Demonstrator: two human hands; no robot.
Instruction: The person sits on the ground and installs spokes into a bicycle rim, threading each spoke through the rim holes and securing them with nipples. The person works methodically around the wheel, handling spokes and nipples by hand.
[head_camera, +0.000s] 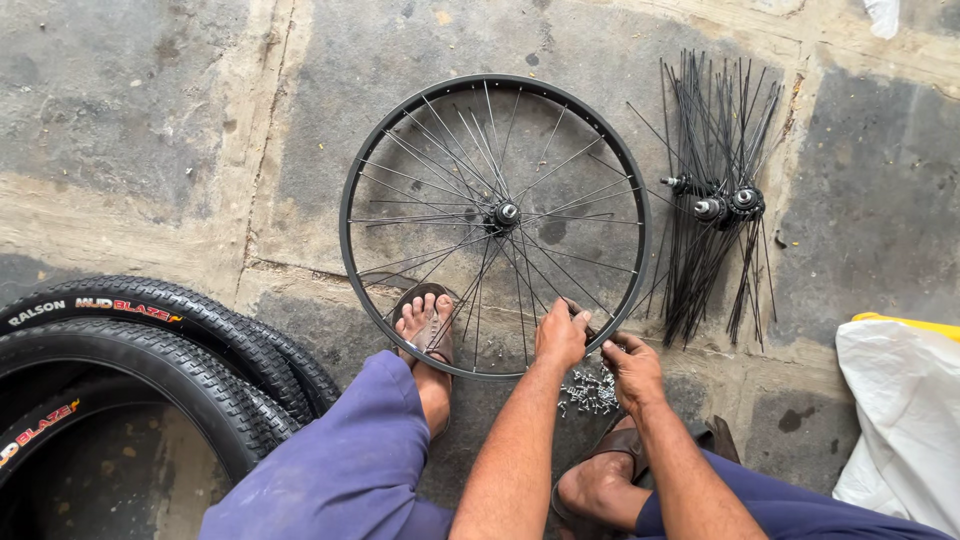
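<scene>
A black bicycle wheel rim (345, 215) with thin spokes and a central hub (505, 212) lies flat on the stone floor in front of me. My left hand (560, 335) grips the near edge of the rim where a spoke meets it. My right hand (630, 368) is right beside it, fingers pinched on something small at the rim; what it is cannot be made out. A pile of small silver spoke nipples (590, 392) lies on the floor just under both hands. My left foot in a sandal (425, 325) rests on the rim's near edge.
Several hubs with loose black spokes (715, 200) lie in a bundle to the right of the wheel. Black knobby tyres (170, 350) are stacked at the lower left. A white plastic bag (895, 410) sits at the lower right. My right foot (600, 485) is tucked under me.
</scene>
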